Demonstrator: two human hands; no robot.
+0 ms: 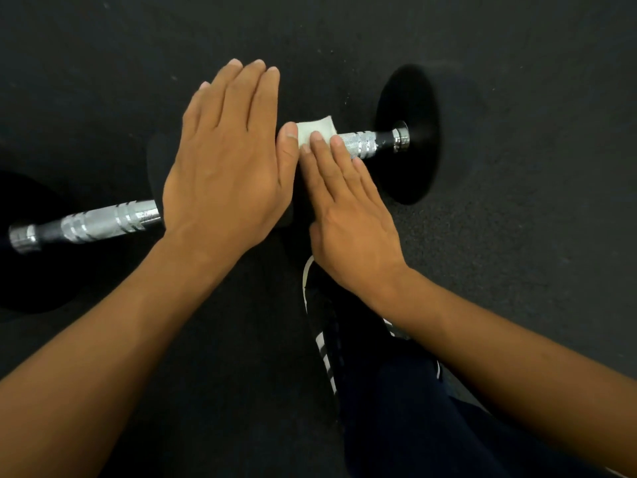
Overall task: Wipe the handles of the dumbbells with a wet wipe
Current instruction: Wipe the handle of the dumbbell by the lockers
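Two dumbbells lie on the black floor. The right dumbbell's chrome handle (365,143) runs to a black plate (410,132). A white wet wipe (315,130) is draped over that handle's left part. My right hand (348,215) presses the wipe onto the handle with straight fingers. My left hand (227,157) lies flat with its fingers straight and together, covering the inner ends of both dumbbells, its thumb touching the wipe's left edge. The left dumbbell's chrome handle (100,222) sticks out from under my left wrist toward a black plate (24,277).
Dark rubber floor (517,81) fills the view. My black shoe with white stripes (325,332) and dark blue trouser leg (396,408) are just below my right hand.
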